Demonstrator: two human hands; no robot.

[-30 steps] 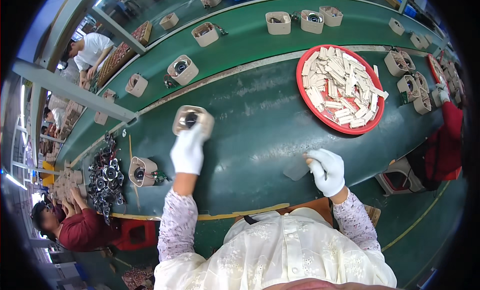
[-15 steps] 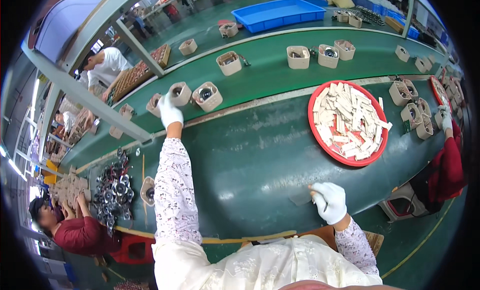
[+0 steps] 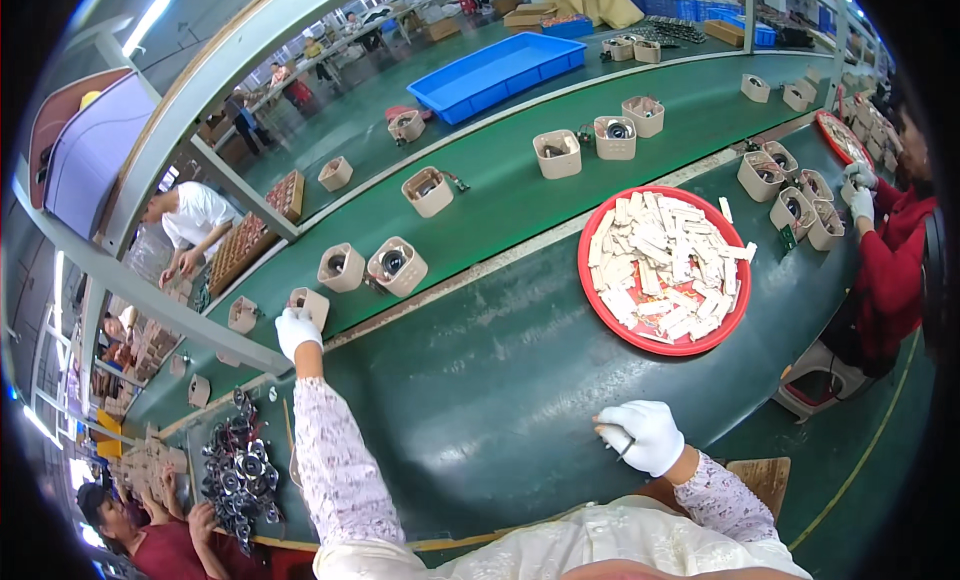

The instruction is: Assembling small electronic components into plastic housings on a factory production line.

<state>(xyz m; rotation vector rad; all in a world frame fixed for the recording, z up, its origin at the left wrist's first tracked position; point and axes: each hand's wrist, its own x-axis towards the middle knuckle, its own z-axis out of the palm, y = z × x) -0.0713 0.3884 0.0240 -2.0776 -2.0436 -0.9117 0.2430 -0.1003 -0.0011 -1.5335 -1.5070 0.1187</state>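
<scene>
My left hand [image 3: 298,332], in a white glove, reaches out to the green conveyor belt. Its fingers close on the near side of a beige cup-like housing [image 3: 312,306]. Just beyond stand two more housings: one [image 3: 341,269] and another [image 3: 397,268] with a round black speaker-like part inside. My right hand [image 3: 645,438], also gloved, hovers over the near part of the dark green table [image 3: 470,380]. Its fingers are curled, and a thin dark object [image 3: 627,448] pokes out from them; its kind is unclear.
A round red tray [image 3: 592,298] of white strip-like pieces stands on the table. Black speaker-like parts with wires [image 3: 240,470] lie heaped at the left. More housings [image 3: 765,175] are grouped at the right, near a co-worker in red [image 3: 890,240]. A grey metal frame post [image 3: 200,325] slants beside my left hand.
The view has shifted. My left hand has come away from beside the upper housing and down onto the nearer one at the left. My right hand stays curled over the table.
</scene>
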